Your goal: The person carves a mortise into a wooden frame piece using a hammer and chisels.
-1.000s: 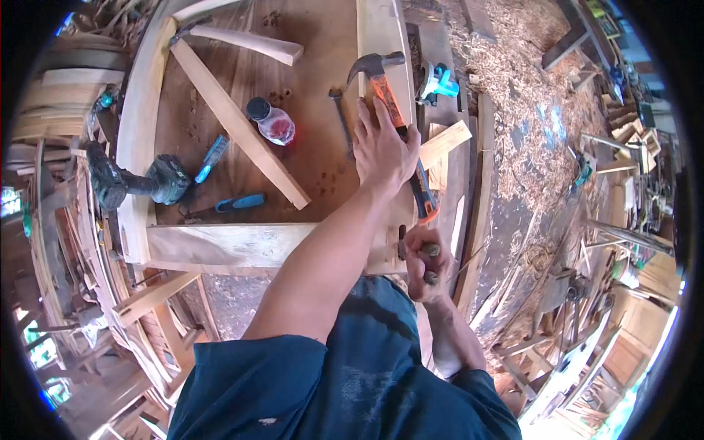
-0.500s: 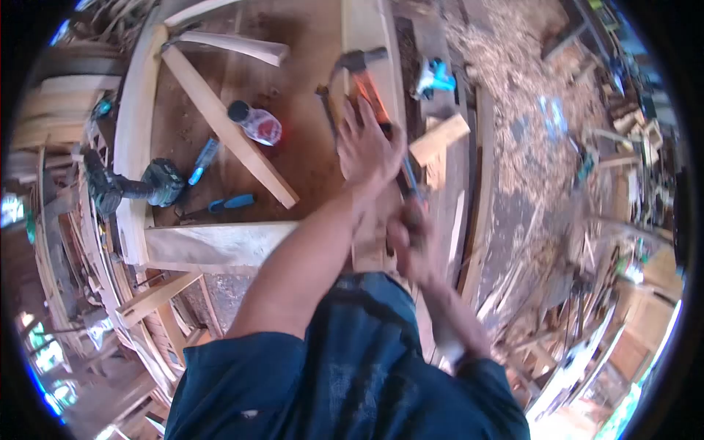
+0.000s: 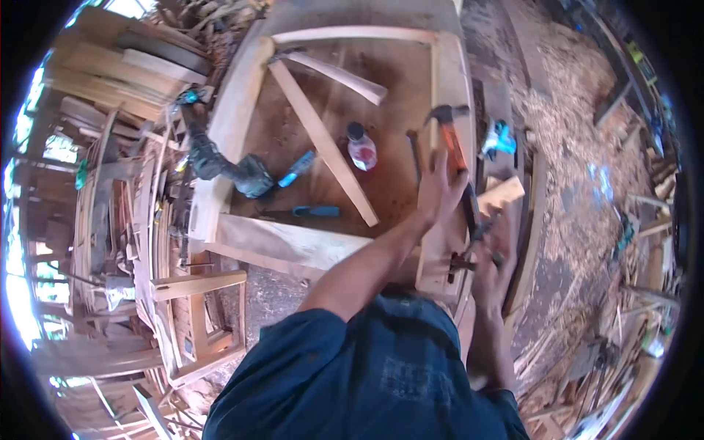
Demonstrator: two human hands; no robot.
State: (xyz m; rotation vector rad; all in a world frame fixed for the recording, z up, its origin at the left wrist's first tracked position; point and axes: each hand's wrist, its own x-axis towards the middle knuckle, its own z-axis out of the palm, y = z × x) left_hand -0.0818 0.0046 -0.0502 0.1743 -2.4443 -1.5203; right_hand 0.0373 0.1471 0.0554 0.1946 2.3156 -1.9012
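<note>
My left hand (image 3: 440, 192) lies on the right rail (image 3: 438, 253) of a wooden frame, fingers stretched out beside the orange-handled hammer (image 3: 453, 143). A slim dark tool (image 3: 414, 155) lies just left of the hammer. Lower right, my right hand (image 3: 495, 257) is curled at a long dark bar-like tool (image 3: 470, 209) along the rail's outer edge; blur hides its exact kind. A small reddish-brown piece (image 3: 460, 265) shows next to that hand. Close by, a short wood block (image 3: 501, 193) sits outside the frame.
Within the frame lie a bottle with red contents (image 3: 362, 150), a diagonal wood strip (image 3: 323, 139), a blue marker-like item (image 3: 297, 169) and a blue-handled tool (image 3: 315, 211). A cordless drill (image 3: 253, 176) rests at the left rail. Wood shavings (image 3: 572, 139) cover the ground at right.
The view has shifted, so the frame and its contents appear farther right and lower. My right hand has turned from a fist-like shape to fingers pointing more upward. My left hand stays on the rail.
</note>
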